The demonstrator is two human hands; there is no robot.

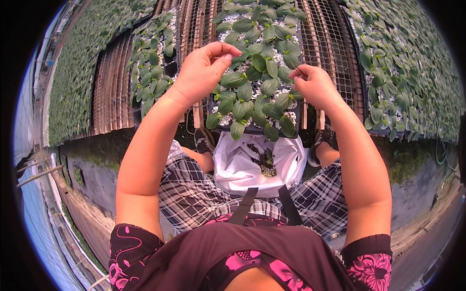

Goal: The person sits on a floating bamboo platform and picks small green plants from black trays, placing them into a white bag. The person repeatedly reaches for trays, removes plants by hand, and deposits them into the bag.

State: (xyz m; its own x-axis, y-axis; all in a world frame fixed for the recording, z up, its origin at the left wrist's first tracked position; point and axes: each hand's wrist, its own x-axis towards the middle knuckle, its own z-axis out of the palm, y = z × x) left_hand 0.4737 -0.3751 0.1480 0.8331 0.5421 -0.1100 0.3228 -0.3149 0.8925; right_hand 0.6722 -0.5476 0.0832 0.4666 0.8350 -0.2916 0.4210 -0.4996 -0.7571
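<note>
A black plastic tray (255, 131) of broad-leaved seedlings (269, 86) in soil topped with white granules lies straight before me. Over its left edge hovers my left hand (207, 67), thumb near the curled fingers; whether something small is pinched there, I cannot tell. At the tray's right side, my right hand (315, 83) pinches a thin dark tool, perhaps tweezers (299, 71), its tips pointing up and left beside the leaves. Below the tray, between my legs, a white sack (229, 163) gapes with dark soil and a discarded seedling (268, 158) inside.
A smaller group of seedlings (149, 72) with some empty cells stands to the left. Large beds of seedlings fill the far left (76, 83) and right (411, 76). Mesh-covered wooden slats (327, 43) show between them. My shoes (204, 140) flank the sack.
</note>
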